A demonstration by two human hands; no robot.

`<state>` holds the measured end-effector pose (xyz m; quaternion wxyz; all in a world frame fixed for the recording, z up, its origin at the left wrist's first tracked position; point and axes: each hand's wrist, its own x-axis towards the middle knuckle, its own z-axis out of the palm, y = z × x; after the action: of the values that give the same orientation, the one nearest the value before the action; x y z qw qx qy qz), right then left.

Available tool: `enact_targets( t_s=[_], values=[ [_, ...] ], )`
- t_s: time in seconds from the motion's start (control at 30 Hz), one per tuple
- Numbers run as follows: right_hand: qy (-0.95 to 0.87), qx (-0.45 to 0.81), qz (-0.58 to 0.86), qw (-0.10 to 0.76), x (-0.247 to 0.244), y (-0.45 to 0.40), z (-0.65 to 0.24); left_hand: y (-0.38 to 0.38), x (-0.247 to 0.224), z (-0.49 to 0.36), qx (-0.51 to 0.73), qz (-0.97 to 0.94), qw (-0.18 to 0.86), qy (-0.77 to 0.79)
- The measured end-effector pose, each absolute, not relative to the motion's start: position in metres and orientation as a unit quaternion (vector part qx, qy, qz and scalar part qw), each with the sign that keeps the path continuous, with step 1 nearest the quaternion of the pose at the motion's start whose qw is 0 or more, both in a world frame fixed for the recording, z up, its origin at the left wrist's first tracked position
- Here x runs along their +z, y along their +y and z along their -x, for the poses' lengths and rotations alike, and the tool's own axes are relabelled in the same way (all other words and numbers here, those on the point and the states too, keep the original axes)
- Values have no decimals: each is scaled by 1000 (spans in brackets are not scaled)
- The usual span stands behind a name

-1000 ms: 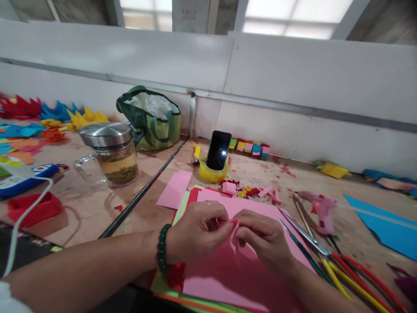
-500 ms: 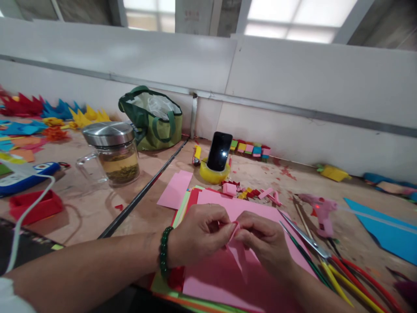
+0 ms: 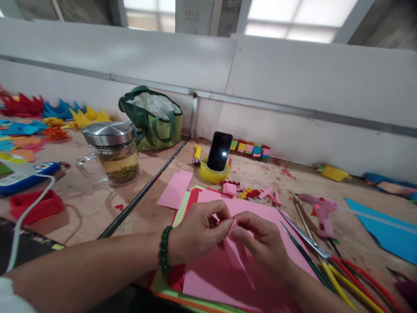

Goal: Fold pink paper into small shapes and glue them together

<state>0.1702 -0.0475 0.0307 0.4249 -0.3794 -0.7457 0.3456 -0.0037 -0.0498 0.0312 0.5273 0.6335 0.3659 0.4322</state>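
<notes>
Between my two hands hangs a folded pink paper piece [image 3: 239, 254], its lower end pointing down and slightly right. My left hand [image 3: 203, 230], with a green bead bracelet [image 3: 165, 248] on the wrist, pinches its upper left edge. The thumb and fingers of my right hand [image 3: 260, 239] grip the same piece at its top right. Both hands are over a large pink sheet [image 3: 208, 278], which lies on a stack of coloured paper. Small cut pieces in pink, red and yellow [image 3: 249, 192] lie just beyond the stack.
Scissors [image 3: 321, 250] and a pink glue gun [image 3: 322, 211] lie at the right. A phone [image 3: 220, 151] leans in a yellow tape roll [image 3: 213, 172]. At the left stand a glass tea mug [image 3: 119, 163] and a green bag [image 3: 166, 130]. Blue paper [image 3: 387, 228] lies far right.
The pink piece's lower end has swung down and to the right. My fingertips have shifted slightly left and up along its top. Surrounding objects look unmoved.
</notes>
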Motion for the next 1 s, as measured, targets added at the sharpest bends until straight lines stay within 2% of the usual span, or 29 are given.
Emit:
enact_targets(
  t_s=[0.1, 0.3, 0.57, 0.8, 1.0],
  values=[
    [-732, 357, 391, 430, 30, -48, -169, -49, 33, 3, 440, -615, 554, 349],
    [-639, 418, 402, 505, 29, -47, -165, -48, 38, 2, 459, -516, 656, 303],
    [-601, 478, 389, 510, 30, -46, -165, -46, 35, 1, 480, -513, 640, 312],
    [-625, 497, 372, 474, 22, -43, -174, -45, 34, 1, 483, -516, 632, 318],
    [-648, 460, 393, 462, 23, -42, -177, -45, 35, 1, 482, -505, 644, 313]
  ],
)
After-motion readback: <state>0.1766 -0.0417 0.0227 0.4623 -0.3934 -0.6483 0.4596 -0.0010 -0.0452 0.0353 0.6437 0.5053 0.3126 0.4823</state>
